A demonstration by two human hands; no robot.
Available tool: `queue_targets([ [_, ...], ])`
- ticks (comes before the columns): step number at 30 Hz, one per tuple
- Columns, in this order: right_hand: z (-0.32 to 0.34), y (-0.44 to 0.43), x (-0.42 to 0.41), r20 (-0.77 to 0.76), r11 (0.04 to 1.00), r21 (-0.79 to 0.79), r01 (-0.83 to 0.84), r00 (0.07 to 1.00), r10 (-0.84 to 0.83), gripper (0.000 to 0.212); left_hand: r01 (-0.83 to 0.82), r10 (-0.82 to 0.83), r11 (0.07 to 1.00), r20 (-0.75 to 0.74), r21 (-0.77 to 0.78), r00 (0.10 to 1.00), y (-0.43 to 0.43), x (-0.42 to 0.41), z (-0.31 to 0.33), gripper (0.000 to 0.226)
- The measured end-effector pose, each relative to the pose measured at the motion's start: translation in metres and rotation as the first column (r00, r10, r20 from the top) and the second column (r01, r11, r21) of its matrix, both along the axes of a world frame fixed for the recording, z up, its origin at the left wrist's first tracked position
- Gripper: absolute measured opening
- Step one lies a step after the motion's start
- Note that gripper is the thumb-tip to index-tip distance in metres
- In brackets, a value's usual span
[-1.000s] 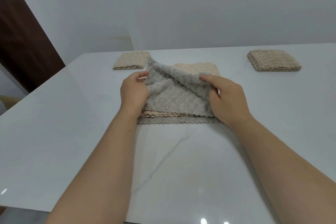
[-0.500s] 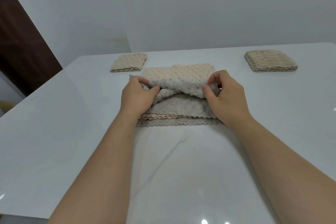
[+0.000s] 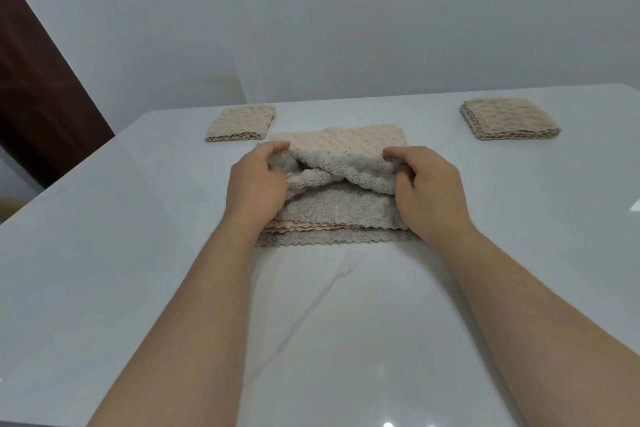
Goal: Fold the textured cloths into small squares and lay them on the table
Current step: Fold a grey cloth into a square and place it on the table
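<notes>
Fingers of the left hand (image 3: 256, 184) and the right hand (image 3: 427, 187) are curled and pinch the two ends of a rolled fold in the top cloth (image 3: 341, 166). Each thumb sits on the near side of the fold, and the remaining fingers wrap over its far side.

The top cloth rests on a stack of unfolded cloths (image 3: 332, 222), which lies at the middle of the table (image 3: 104, 253), closer to the far edge than to the near edge. The scalloped hems of the stack face the near edge.

Two finished squares lie on the table surface:
- One folded square (image 3: 242, 122) sits near the far left corner, just beyond the left hand.
- A second folded square (image 3: 509, 118) sits towards the far right, well apart from the stack.

Step in hand: the first fold of the top cloth, judged from the doubled edge held between both hands.

Next move, as a judgement: carry the pinched edge across to meet the opposite hem, align the corners, then press flat. Only the top layer should be gripped; catching a lower cloth would drag the stack.
</notes>
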State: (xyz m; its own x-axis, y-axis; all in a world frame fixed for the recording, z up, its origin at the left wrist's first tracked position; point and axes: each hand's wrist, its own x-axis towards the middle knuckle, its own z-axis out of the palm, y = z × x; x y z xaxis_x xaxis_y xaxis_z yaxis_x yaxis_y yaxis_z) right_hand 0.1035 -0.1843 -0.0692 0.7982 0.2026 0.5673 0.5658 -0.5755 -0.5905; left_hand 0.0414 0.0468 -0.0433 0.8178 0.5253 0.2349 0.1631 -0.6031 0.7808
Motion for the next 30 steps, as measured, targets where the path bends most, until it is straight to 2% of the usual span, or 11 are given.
queue_targets([
  [2, 0.002, -0.001, 0.000, 0.007, 0.998, 0.038, 0.044, 0.999, -0.045, 0.037, -0.023, 0.024, 0.999, 0.041, -0.040, 0.999, -0.001, 0.000, 0.003, 0.038],
  [5, 0.004, -0.001, 0.001, 0.000, 0.993, 0.088, 0.080, 0.997, -0.081, 0.029, -0.043, 0.052, 0.993, 0.079, -0.113, 0.996, -0.001, 0.000, 0.005, 0.006],
  [8, 0.003, -0.002, 0.002, -0.021, 0.992, 0.096, 0.086, 0.996, -0.084, 0.026, 0.013, -0.004, 0.993, 0.083, -0.116, 0.997, 0.002, -0.001, 0.003, 0.021],
  [13, -0.003, -0.001, 0.002, -0.167, 1.000, -0.020, -0.014, 0.986, 0.010, 0.060, 0.105, -0.105, 0.994, -0.027, -0.008, 0.994, 0.000, -0.006, 0.003, 0.060],
  [15, -0.008, -0.002, 0.007, -0.146, 0.994, -0.110, -0.014, 0.989, -0.002, 0.056, 0.129, -0.128, 0.992, -0.046, 0.015, 0.991, -0.004, -0.008, 0.004, 0.068],
  [17, -0.010, -0.002, 0.011, -0.131, 0.991, -0.136, -0.005, 0.991, -0.013, 0.039, 0.124, -0.124, 0.992, -0.003, 0.021, 0.992, -0.004, -0.007, 0.005, 0.063],
  [20, -0.007, -0.003, 0.011, -0.020, 0.997, -0.074, 0.013, 1.000, -0.014, 0.029, 0.111, -0.096, 0.984, 0.110, -0.141, 0.989, -0.001, -0.007, 0.009, 0.052],
  [23, -0.001, -0.003, 0.008, 0.097, 0.999, 0.013, 0.041, 0.994, -0.042, 0.029, 0.184, -0.118, 0.887, 0.178, -0.424, 0.977, 0.002, -0.010, 0.017, 0.052],
  [26, 0.006, -0.003, 0.005, 0.142, 0.997, 0.051, 0.052, 0.988, -0.058, 0.029, 0.242, -0.156, 0.801, 0.200, -0.548, 0.967, 0.000, -0.014, 0.024, 0.050],
  [28, 0.011, -0.004, 0.003, 0.130, 0.995, 0.093, 0.045, 0.990, -0.057, 0.028, 0.277, -0.189, 0.770, 0.208, -0.575, 0.960, -0.002, -0.017, 0.026, 0.047],
  [30, 0.018, -0.004, 0.001, 0.002, 0.978, 0.207, 0.040, 0.999, -0.041, 0.024, 0.318, -0.227, 0.736, 0.226, -0.597, 0.947, 0.000, -0.019, 0.029, 0.044],
])
